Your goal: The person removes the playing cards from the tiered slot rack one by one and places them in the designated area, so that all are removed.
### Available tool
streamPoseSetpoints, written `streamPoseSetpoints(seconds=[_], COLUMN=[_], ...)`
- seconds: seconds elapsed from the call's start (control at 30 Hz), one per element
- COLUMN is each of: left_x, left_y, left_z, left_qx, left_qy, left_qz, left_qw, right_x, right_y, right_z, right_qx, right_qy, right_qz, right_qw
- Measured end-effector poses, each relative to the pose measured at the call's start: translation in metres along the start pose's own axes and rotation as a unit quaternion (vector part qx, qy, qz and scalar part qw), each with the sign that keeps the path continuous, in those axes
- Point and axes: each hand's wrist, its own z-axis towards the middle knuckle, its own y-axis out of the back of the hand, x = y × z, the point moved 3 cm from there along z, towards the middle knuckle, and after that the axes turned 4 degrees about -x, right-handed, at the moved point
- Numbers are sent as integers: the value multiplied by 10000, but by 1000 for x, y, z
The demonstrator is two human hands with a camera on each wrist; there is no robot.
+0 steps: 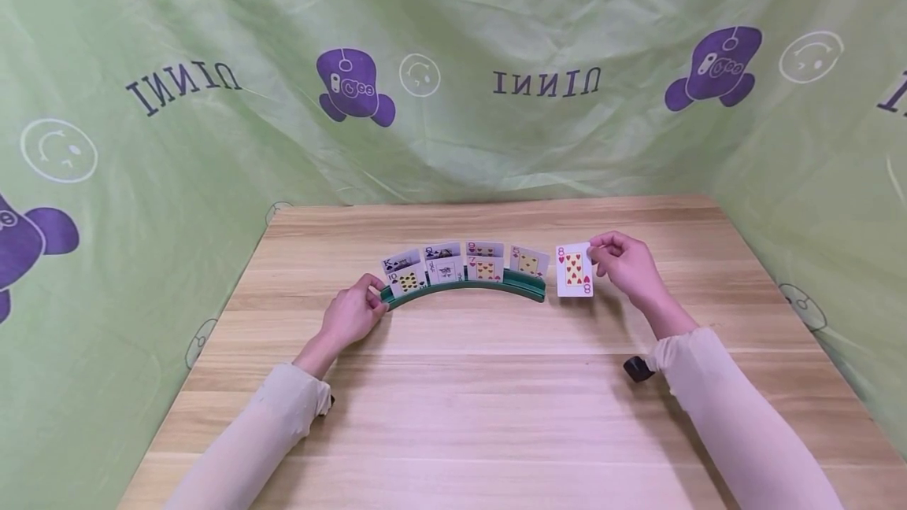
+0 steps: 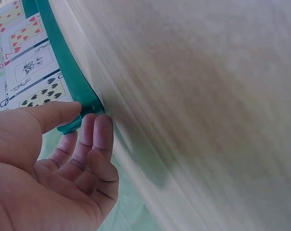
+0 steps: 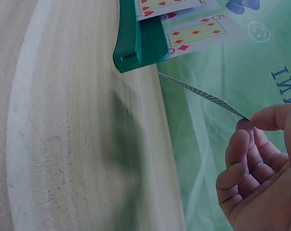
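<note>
A curved green card holder (image 1: 453, 285) stands on the table with playing cards upright in two rows. In front are a ten of spades (image 1: 408, 282), a joker (image 1: 445, 270) and a seven of hearts (image 1: 485, 268); behind them a king, a queen and a nine partly show. Farther right in the holder is a diamond card (image 1: 528, 261). At the holder's left end, my left hand (image 1: 352, 312) grips it between thumb and fingers (image 2: 103, 132). Just past the right end, my right hand (image 1: 627, 266) pinches an eight of hearts (image 1: 574, 270) by its upper right edge, apart from the holder.
The wooden table (image 1: 453, 408) extends in front of the holder. Green curtains (image 1: 453, 148) with purple bears surround its back and sides. A dark wrist device (image 1: 638, 369) sits at the right cuff.
</note>
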Motion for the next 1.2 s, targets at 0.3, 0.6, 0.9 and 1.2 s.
streamPoseSetpoints(seconds=[0.3,0.6,0.9,1.2], left_x=[0,-1,0,0], left_y=[0,1,0,-1], left_z=[0,-1,-1,0], left_qx=[11,-29,-82,-114], left_qy=[35,21,-6,-45], left_qz=[-51,-21,-34,7], left_qw=[10000,10000,10000,9999], right_x=[-3,-5,-15,-17], right_y=[-2,-9,-16,-20], right_z=[12,22,34,43], right_qx=[31,176,283,436], right_qy=[-70,-234,-390,-579], right_qz=[7,-79,-291,-575], right_qw=[10000,9995,9984,9957])
